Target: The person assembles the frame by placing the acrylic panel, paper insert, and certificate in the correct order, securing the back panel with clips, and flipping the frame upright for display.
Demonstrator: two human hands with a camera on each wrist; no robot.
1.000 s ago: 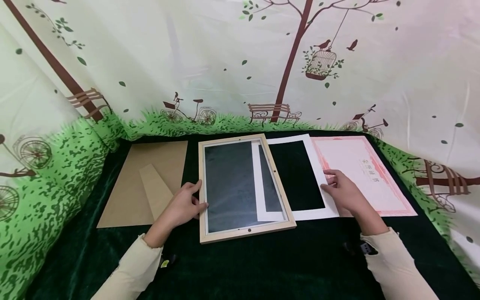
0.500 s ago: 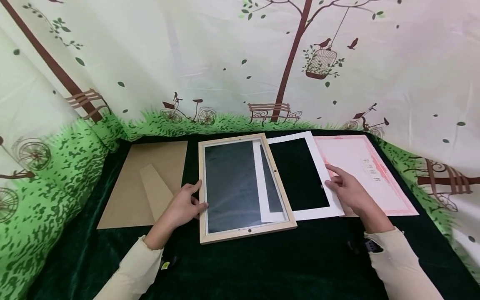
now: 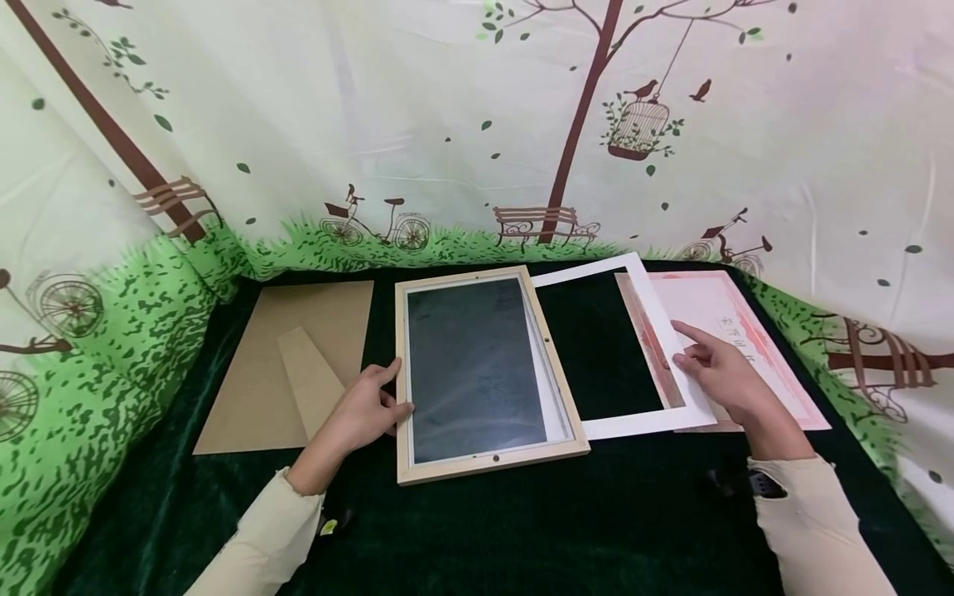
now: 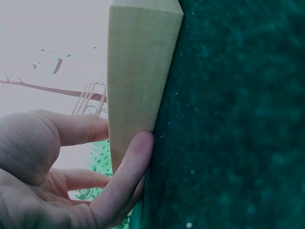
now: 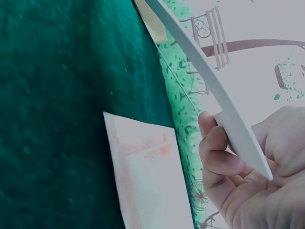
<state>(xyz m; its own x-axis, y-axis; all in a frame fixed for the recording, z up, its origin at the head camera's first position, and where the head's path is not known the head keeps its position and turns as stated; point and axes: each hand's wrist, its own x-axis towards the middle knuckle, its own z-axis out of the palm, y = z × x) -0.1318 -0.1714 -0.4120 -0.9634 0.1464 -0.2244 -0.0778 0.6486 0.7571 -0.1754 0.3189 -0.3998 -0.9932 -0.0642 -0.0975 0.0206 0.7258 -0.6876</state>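
Observation:
A wooden picture frame with a clear pane lies on the dark green cloth. My left hand holds its left side; in the left wrist view the thumb and fingers lie around the wooden edge. My right hand pinches the right border of a white picture mat, a cut-out rectangle of card. The mat's left part sits under the frame, and its far right corner is raised. Seen from the right wrist, the mat's edge is tilted up off the cloth, between thumb and fingers.
A pink-bordered printed sheet lies at the right, partly beneath the mat. To the left is a brown backing board with an easel leg. A printed curtain hangs behind the table.
My right hand has drawn the mat rightward from under the frame and lifted its right side, over more of the pink sheet. The left hand and frame have stayed put.

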